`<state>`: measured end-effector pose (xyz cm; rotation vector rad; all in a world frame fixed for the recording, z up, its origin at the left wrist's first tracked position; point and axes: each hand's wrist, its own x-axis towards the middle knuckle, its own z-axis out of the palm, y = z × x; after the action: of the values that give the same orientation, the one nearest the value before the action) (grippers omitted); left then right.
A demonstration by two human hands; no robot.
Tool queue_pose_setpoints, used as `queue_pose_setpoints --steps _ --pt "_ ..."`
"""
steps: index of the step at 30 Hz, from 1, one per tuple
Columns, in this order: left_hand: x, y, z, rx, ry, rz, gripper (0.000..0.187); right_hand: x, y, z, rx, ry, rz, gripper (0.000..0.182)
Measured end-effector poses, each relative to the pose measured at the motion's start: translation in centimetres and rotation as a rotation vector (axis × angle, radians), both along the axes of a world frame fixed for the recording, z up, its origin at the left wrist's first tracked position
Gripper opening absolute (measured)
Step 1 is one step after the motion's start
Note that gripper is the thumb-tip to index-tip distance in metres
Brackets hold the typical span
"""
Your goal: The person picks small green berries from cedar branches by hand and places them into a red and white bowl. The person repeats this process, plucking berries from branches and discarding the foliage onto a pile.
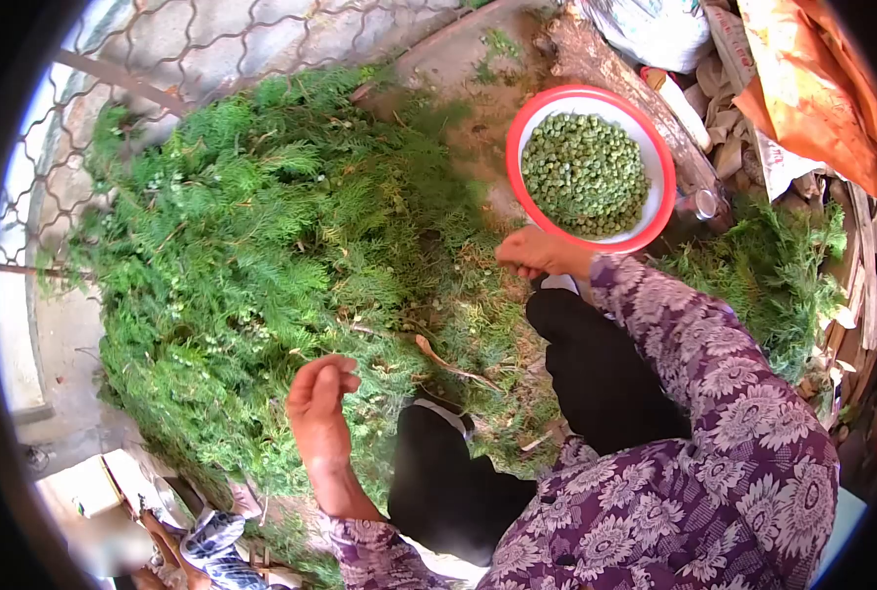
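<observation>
My left hand (pixel 321 405) is raised over a wide heap of green conifer branches (pixel 251 246), its fingers curled in toward the thumb. Whether anything small sits in that pinch is hidden. Just below the near rim of a red-edged white basin (pixel 519 187), my right hand (pixel 544 253) is closed, with fingertips pointing left. Its contents, if any, do not show. Many small round green cones (pixel 584 172) lie in the basin. Small pale cones also show among the branches.
A wire mesh fence (pixel 202 34) runs along the upper left. Orange sheeting (pixel 812 79) and a white sack (pixel 655 29) lie at upper right. More greenery (pixel 768 270) lies by split wood (pixel 866 265). Another person (pixel 227 546) is partly visible at lower left.
</observation>
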<state>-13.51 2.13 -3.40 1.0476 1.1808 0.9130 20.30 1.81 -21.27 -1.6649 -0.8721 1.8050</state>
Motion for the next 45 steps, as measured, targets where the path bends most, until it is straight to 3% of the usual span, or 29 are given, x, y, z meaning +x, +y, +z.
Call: queue_pose_setpoints --steps 1,3,4,6,9,16,19,21,22,26,28,30,32,33,35,38,40,43,45 --pt "-0.4 0.8 -2.9 -0.046 0.149 -0.009 0.016 -0.6 0.3 -1.8 -0.015 0.002 -0.001 0.025" --pt "0.5 1.5 -7.3 -0.191 0.245 -0.079 0.017 -1.3 1.2 -5.1 0.003 -0.233 0.296 0.032" --pt "0.6 1.6 -10.4 -0.258 0.227 -0.142 0.018 -1.2 1.6 -7.7 -0.009 -0.232 0.299 0.032" --pt "1.8 1.1 -14.8 -0.367 0.203 -0.25 0.021 -1.1 1.8 -12.5 0.374 -0.569 0.573 0.038" --pt "3.6 -0.6 -19.7 -0.473 0.145 -0.38 0.024 -2.3 2.4 -12.3 0.154 -0.703 0.543 0.037" --pt "3.8 -2.2 -22.1 -0.501 0.265 -0.586 0.026 -3.8 2.8 -15.6 0.23 -0.742 0.456 0.036" --pt "3.5 -2.2 -22.7 -0.519 0.237 -0.573 0.028 -2.9 2.4 -16.7 0.374 -0.638 0.588 0.027" --pt "3.1 -2.4 -22.9 -0.504 0.234 -0.563 0.029 -2.4 1.9 -13.0 -0.191 0.098 0.075 0.018" --pt "3.0 -2.4 -22.9 -0.496 0.22 -0.556 0.028 -2.0 1.7 -11.8 -0.271 0.239 0.019 0.018" --pt "3.2 -2.4 -22.6 -0.48 0.219 -0.552 0.028 -0.6 1.4 -6.4 -0.259 0.326 -0.076 0.018" --pt "3.1 -2.5 -22.7 -0.482 0.201 -0.553 0.027 0.4 2.1 -0.9 0.043 -0.033 -0.079 0.017" --pt "3.1 -2.5 -22.6 -0.482 0.182 -0.555 0.027 3.9 1.6 0.0 0.417 -0.518 -0.089 0.019" --pt "3.3 -2.5 -22.4 -0.494 0.137 -0.52 0.026 6.5 1.3 1.7 0.607 -1.194 -0.036 0.023" --pt "3.4 -2.5 -22.4 -0.489 0.133 -0.521 0.026 6.7 1.3 2.2 0.61 -1.199 -0.037 0.023" --pt "3.4 -2.6 -22.7 -0.483 0.157 -0.584 0.025 6.7 1.4 2.7 0.683 -1.564 0.074 0.025" --pt "3.5 -3.3 -23.3 -0.462 0.177 -0.6 0.026 1.5 2.9 1.3 0.614 -1.14 0.293 0.03" --pt "3.6 -3.2 -23.1 -0.44 0.173 -0.604 0.026 -2.3 3.6 -3.3 0.933 -0.866 0.485 0.03" --pt "3.7 -3.0 -22.5 -0.506 0.223 -0.635 0.023 -5.0 3.2 -9.4 0.96 -0.862 0.52 0.027" --pt "3.7 -2.9 -22.5 -0.503 0.216 -0.656 0.024 -4.7 2.4 -11.6 0.79 -0.934 0.671 0.025"
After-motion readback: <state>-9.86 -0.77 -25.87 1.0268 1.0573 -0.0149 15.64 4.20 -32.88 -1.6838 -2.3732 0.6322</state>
